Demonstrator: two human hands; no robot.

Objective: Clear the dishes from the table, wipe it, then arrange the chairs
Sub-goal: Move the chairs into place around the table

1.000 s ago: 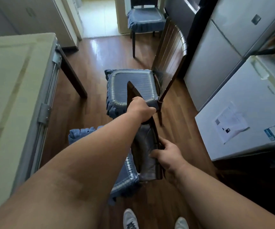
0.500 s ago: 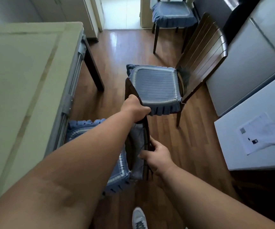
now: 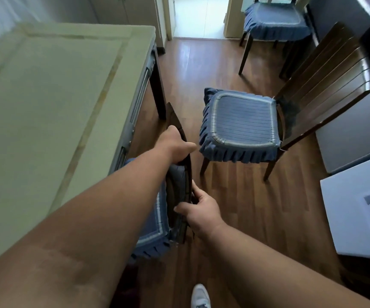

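A dark wooden chair with a blue cushion (image 3: 158, 221) stands against the long side of the pale green table (image 3: 46, 103), its seat partly under the tabletop. My left hand (image 3: 176, 144) grips the top of its backrest (image 3: 179, 187). My right hand (image 3: 199, 210) holds the backrest's lower right edge. A second chair (image 3: 241, 123) with a blue striped cushion stands free in the middle of the floor, its slatted back toward the right. A third chair (image 3: 275, 21) is at the far end near the doorway.
A white appliance top (image 3: 357, 214) with a paper sheet on it is at the right. Grey cabinet fronts (image 3: 353, 134) line the right wall. Wooden floor (image 3: 235, 207) runs between table and cabinets to a bright doorway (image 3: 197, 16). My shoe (image 3: 200, 295) shows at the bottom.
The view has swung left and the held chair has slid closer to the table, its seat now further under the edge. Both hands keep their hold on the backrest.
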